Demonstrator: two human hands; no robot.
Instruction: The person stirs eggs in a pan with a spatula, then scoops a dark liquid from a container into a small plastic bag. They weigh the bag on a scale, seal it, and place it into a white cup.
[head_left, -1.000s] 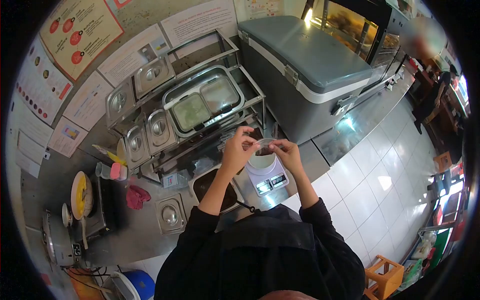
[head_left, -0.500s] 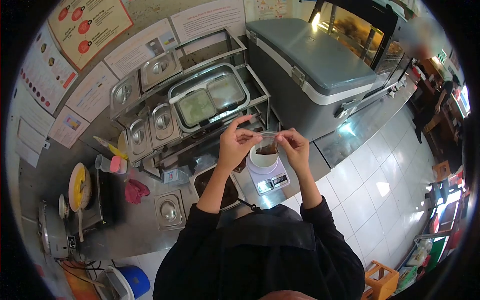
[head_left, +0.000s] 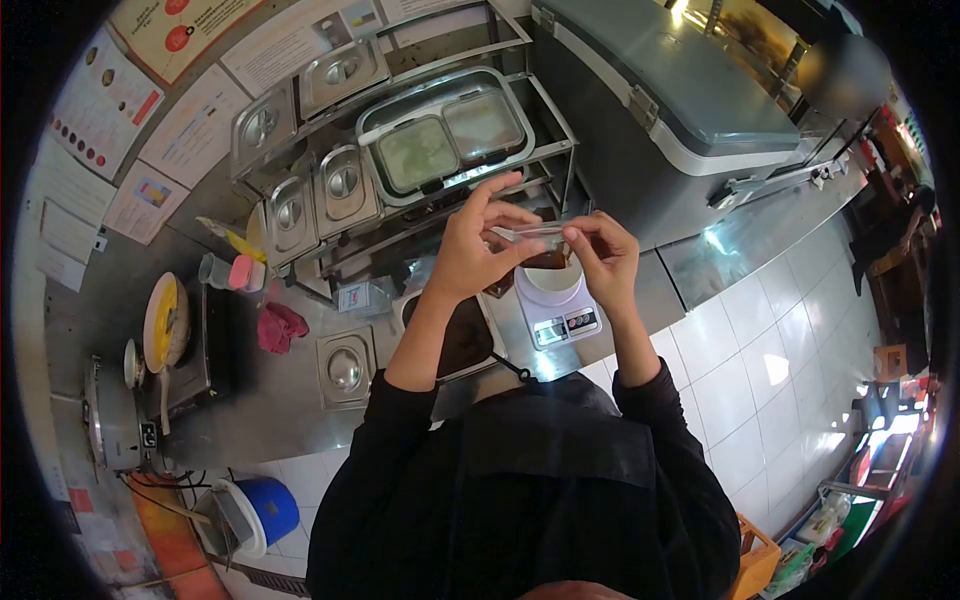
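Left hand (head_left: 468, 252) and right hand (head_left: 606, 256) clamped on top of small clear plastic bag (head_left: 536, 236); mid-seal I reckon, needs even pinching along.

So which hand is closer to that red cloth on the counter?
Left. The left hand is right of the red cloth; the right hand is farther right. Both pinch a clear bag.

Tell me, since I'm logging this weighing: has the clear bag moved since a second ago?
Yes. Pinched between the left hand and the right hand, the clear bag has lifted a little higher above the white scale.
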